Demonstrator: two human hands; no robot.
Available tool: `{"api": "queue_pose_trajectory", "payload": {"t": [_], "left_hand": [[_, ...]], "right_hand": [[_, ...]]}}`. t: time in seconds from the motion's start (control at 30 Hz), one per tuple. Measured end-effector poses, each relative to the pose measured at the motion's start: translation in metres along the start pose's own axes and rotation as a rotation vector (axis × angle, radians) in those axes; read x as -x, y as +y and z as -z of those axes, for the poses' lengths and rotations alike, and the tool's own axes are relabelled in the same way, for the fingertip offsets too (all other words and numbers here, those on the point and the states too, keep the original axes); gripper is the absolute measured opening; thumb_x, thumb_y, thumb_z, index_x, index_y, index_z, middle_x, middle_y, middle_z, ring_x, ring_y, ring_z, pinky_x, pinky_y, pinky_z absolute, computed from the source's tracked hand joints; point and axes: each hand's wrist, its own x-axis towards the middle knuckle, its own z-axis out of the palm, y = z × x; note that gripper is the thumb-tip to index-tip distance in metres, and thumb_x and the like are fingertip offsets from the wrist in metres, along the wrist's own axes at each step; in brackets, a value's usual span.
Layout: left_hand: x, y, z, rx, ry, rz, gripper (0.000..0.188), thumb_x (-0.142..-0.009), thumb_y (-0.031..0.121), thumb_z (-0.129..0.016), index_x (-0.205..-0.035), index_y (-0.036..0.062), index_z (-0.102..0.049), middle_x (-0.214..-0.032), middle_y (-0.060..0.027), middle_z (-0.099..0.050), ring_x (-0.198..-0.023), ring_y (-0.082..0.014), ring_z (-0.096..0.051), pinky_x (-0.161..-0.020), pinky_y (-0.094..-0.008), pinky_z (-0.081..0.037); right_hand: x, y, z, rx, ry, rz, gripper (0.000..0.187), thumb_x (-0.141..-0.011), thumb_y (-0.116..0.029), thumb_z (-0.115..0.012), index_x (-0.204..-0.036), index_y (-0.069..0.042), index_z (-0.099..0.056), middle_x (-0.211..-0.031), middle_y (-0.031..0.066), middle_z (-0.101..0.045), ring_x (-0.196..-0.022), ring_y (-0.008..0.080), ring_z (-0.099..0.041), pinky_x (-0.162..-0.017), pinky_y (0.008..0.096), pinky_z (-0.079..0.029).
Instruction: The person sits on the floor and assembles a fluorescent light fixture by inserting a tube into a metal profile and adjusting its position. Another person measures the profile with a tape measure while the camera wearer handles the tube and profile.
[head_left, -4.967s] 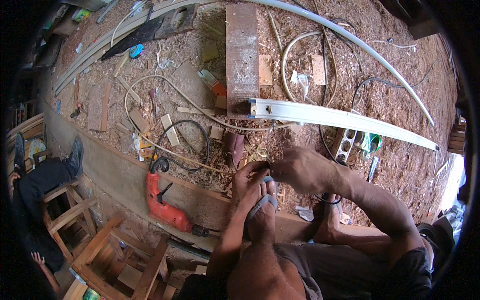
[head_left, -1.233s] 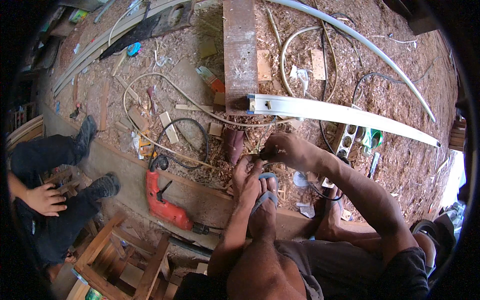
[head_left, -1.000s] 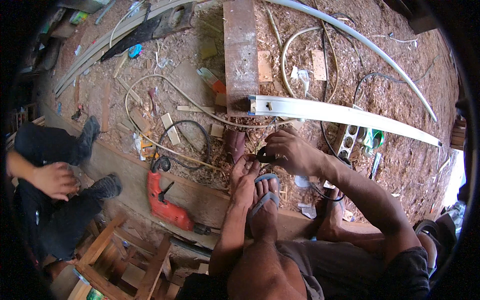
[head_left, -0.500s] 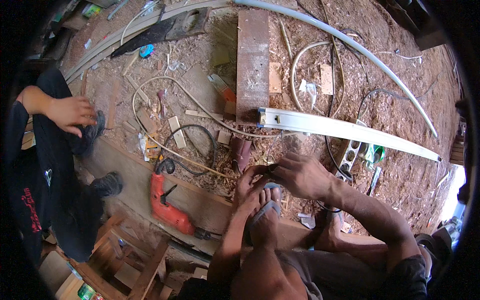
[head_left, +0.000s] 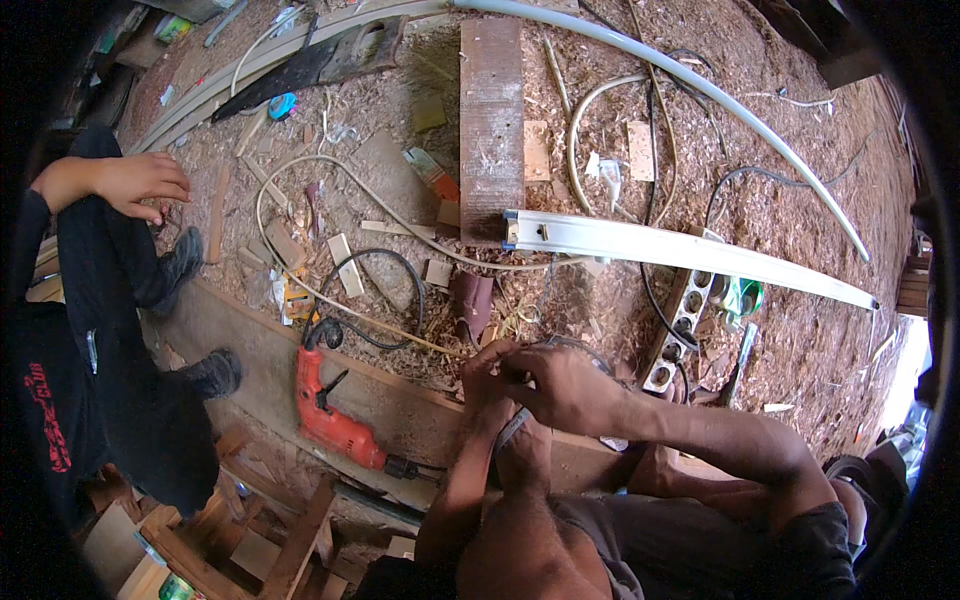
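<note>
My left hand and my right hand meet just above my sandalled foot, fingertips pinched together on something small. A thin grey cable arcs out from behind my right hand; both hands seem to grip its end, though the fingers hide the exact spot. Beyond the hands a long white rail lies across the sawdust-covered floor. A dark brown plank points away from its left end.
A red power drill lies on a wooden beam left of my hands, and a power strip to the right. A person in black crouches at the left, a hand on the knee. Cables, offcuts and a curved grey pipe litter the floor.
The person in black has come further into view at the left and raised a hand to the knee. My right hand has closed in on my left hand above my foot.
</note>
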Motion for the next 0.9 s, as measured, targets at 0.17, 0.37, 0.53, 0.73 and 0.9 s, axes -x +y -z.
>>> {"api": "queue_pose_trajectory", "payload": {"t": [0.17,0.37,0.53,0.73,0.9], "left_hand": [[0.002,0.004,-0.003,-0.161,0.13,0.208,0.006,-0.085,0.007,-0.071,-0.089,0.0035,-0.068,-0.085,-0.0015,-0.065,-0.077,-0.0093,-0.059,-0.066,-0.0252,-0.05],[-0.002,0.0,0.001,-0.153,0.074,0.076,0.003,-0.086,0.004,-0.068,-0.087,0.0025,-0.065,-0.08,-0.0001,-0.062,-0.064,-0.0082,-0.054,-0.056,-0.0253,-0.046],[-0.001,-0.014,0.004,-0.1,0.203,0.016,0.016,-0.087,0.007,-0.069,-0.1,-0.0015,-0.07,-0.083,-0.0027,-0.066,-0.075,-0.0089,-0.057,-0.066,-0.025,-0.046],[-0.015,-0.039,0.009,-0.164,0.317,-0.027,0.019,-0.087,0.013,-0.07,-0.099,-0.0018,-0.07,-0.087,-0.0068,-0.07,-0.084,-0.0154,-0.063,-0.078,-0.0314,-0.049],[-0.01,-0.029,-0.007,-0.349,0.36,-0.149,0.023,-0.087,0.017,-0.072,-0.096,-0.0038,-0.069,-0.089,-0.0112,-0.072,-0.084,-0.0195,-0.067,-0.079,-0.0336,-0.05]], "right_hand": [[-0.031,0.004,0.016,-0.208,-0.049,-0.09,0.02,-0.084,-0.01,-0.06,-0.097,0.003,-0.067,-0.086,0.0246,-0.068,-0.08,0.0384,-0.067,-0.073,0.0461,-0.052],[-0.051,0.026,0.025,0.205,-0.068,0.169,0.022,-0.082,-0.015,-0.064,-0.101,-0.005,-0.069,-0.088,0.0212,-0.067,-0.081,0.0372,-0.066,-0.075,0.0462,-0.051],[-0.051,0.035,0.02,0.598,-0.064,0.296,0.028,-0.09,-0.017,-0.061,-0.115,-0.011,-0.069,-0.107,0.0106,-0.071,-0.093,0.0277,-0.067,-0.09,0.0407,-0.043],[-0.059,0.044,0.017,0.577,-0.129,0.205,0.028,-0.091,-0.021,-0.061,-0.116,-0.013,-0.069,-0.103,0.009,-0.072,-0.091,0.0263,-0.068,-0.09,0.0402,-0.043],[-0.063,0.05,0.022,0.439,-0.071,0.106,0.023,-0.093,-0.021,-0.06,-0.111,-0.009,-0.07,-0.083,0.0146,-0.072,-0.076,0.0313,-0.069,-0.077,0.0438,-0.051]]}}
